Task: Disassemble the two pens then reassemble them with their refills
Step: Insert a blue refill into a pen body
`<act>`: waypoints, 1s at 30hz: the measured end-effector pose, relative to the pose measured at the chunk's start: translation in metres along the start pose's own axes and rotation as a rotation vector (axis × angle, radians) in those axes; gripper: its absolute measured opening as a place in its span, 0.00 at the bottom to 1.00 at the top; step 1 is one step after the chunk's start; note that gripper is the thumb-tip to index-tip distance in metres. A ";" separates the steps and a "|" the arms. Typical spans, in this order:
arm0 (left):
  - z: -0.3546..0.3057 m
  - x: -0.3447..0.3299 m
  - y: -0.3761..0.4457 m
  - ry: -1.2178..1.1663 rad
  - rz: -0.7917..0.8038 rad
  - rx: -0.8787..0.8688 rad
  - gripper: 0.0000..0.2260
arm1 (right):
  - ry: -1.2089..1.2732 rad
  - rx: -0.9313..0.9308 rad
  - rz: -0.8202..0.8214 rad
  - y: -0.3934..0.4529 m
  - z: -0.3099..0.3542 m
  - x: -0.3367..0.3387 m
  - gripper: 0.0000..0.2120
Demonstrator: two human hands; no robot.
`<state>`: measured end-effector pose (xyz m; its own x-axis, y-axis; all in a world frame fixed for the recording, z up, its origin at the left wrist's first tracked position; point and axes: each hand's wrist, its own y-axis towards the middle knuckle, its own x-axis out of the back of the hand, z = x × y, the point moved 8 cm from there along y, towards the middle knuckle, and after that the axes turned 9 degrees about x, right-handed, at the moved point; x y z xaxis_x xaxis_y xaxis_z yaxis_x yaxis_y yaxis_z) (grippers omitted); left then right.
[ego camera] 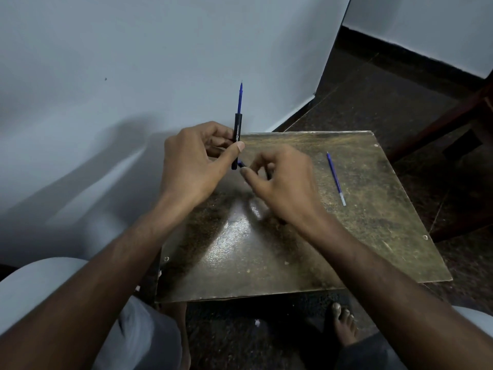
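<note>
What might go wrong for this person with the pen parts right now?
The blue refill sticks far out of the black pen barrel held upright in the left hand; it could slip out. The right hand pinches a small dark piece, easily dropped. The spare refill lies loose on the table and could roll off.

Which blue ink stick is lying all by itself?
The blue refill on the right side of the table lies flat and untouched. The other refill stands upright out of the black barrel in the left hand.
</note>
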<state>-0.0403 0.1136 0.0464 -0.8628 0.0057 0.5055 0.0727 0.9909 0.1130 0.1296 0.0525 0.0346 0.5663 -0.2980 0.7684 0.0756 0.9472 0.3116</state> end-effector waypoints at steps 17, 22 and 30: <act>-0.020 -0.049 -0.028 0.241 0.212 -0.237 0.08 | 1.085 -0.194 -0.376 -0.003 -0.057 0.067 0.13; -0.018 -0.050 -0.028 0.243 0.217 -0.228 0.10 | 1.055 -0.171 -0.401 -0.003 -0.059 0.068 0.12; -0.018 -0.050 -0.029 0.259 0.225 -0.228 0.11 | 0.982 -0.159 -0.386 -0.003 -0.057 0.066 0.16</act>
<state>0.0095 0.0822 0.0335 -0.6601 0.1563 0.7347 0.3797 0.9134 0.1468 0.2137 0.0371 0.0531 0.8892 -0.4225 -0.1757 0.4572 0.8350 0.3062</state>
